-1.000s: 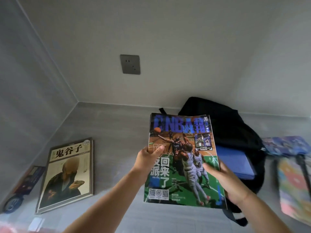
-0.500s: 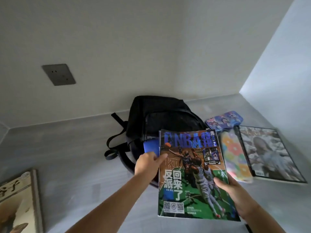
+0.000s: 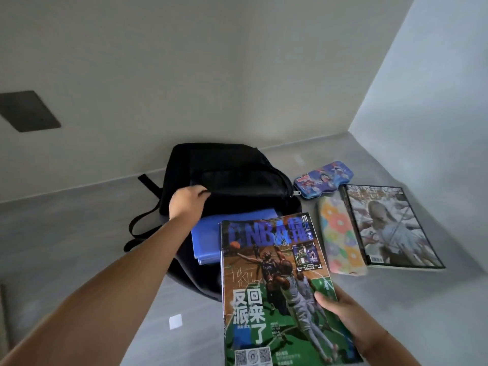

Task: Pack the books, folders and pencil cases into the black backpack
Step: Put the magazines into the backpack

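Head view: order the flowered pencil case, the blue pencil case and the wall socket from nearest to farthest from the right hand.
1. Flowered pencil case, just beyond the right hand.
2. Blue pencil case, farther back, beside the black backpack.
3. Wall socket, far left on the wall.

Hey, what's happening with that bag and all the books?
A person is packing a black backpack. The left hand grips the upper edge of its opening. The right hand holds a basketball magazine just in front of it. A blue folder already sticks out of the backpack. Off to the right, a blue pencil case, a flowery pencil case and a second magazine lie on the grey surface.
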The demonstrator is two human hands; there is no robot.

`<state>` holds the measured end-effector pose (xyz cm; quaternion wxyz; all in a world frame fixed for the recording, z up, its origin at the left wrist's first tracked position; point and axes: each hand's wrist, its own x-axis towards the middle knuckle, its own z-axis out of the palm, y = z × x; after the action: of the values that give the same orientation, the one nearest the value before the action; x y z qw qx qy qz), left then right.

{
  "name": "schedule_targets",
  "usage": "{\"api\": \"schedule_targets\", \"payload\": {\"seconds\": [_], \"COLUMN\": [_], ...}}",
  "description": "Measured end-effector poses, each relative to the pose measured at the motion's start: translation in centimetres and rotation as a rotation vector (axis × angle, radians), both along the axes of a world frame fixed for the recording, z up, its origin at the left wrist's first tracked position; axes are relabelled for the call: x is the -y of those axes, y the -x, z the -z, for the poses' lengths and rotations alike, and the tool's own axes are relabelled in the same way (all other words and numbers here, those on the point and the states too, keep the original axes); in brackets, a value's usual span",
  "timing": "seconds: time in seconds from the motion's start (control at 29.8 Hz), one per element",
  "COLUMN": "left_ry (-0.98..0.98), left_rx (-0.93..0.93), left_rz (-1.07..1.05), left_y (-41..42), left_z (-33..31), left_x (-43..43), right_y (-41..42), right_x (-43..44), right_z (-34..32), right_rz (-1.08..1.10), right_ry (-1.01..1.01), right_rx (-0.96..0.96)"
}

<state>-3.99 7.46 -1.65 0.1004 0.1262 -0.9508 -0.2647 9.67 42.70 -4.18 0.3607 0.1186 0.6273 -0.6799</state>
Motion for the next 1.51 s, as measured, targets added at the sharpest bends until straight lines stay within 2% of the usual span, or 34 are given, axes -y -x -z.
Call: {"api": "schedule_targets", "payload": {"seconds": [0.03, 0.07, 0.2, 0.27, 0.44, 0.57, 0.77, 0.94, 1.11, 1.21, 1.34, 1.44, 1.51], "left_ry": [-0.175, -0.271, -0.521, -0.573, -0.601, -0.539, -0.445, -0.673, -0.7, -0.659, -0.648, -0.666, -0.681], "left_rx": [0.039, 0.046, 0.014, -0.001, -0.034, 0.01, -0.028, -0.018, -0.021, -0.013, 0.026, 0.04, 0.045], "left_rz": [-0.08, -0.131, -0.253, -0.277, -0.269, -0.181, -0.182, -0.297, -0.282, -0.256, -0.255, -0.251, -0.245], "left_y": [0.2, 0.4, 0.4, 0.4, 0.1, -0.2, 0.7, 1.4, 0.9, 0.7, 0.6, 0.6, 0.5], "left_z": [-0.7, -1.1, -2.1, -2.1, -2.4, -1.9, -2.5, -2.6, -2.8, -3.2, -2.8, -2.5, -2.4], "left_x": [0.0, 0.1, 0.4, 0.4, 0.8, 0.1, -0.4, -0.4, -0.2, -0.3, 0.0, 0.0, -0.1], "right_y": [0.2, 0.5, 2.5, 3.8, 7.3, 9.9, 9.6, 7.7, 10.6, 13.8, 17.6, 17.5, 15.9], "right_x": [0.2, 0.5, 2.3, 3.3, 5.8, 7.9, 8.0, 5.9, 6.4, 8.0, 10.1, 10.6, 9.9], "right_z": [0.0, 0.1, 0.3, 0.3, -0.2, -0.7, -1.0, 0.0, -0.6, -1.7, -2.7, -2.6, -1.3], "right_rz": [0.018, 0.032, 0.023, 0.017, -0.02, -0.104, -0.127, -0.19, -0.206, -0.19, -0.225, -0.234, -0.173], "right_ry": [0.03, 0.048, 0.018, 0.009, 0.02, -0.076, -0.059, -0.058, -0.083, -0.123, -0.303, -0.443, -0.443], "right_rx": [0.003, -0.003, -0.031, -0.059, -0.017, 0.034, 0.088, 0.074, 0.09, 0.035, -0.108, -0.25, -0.26]}}
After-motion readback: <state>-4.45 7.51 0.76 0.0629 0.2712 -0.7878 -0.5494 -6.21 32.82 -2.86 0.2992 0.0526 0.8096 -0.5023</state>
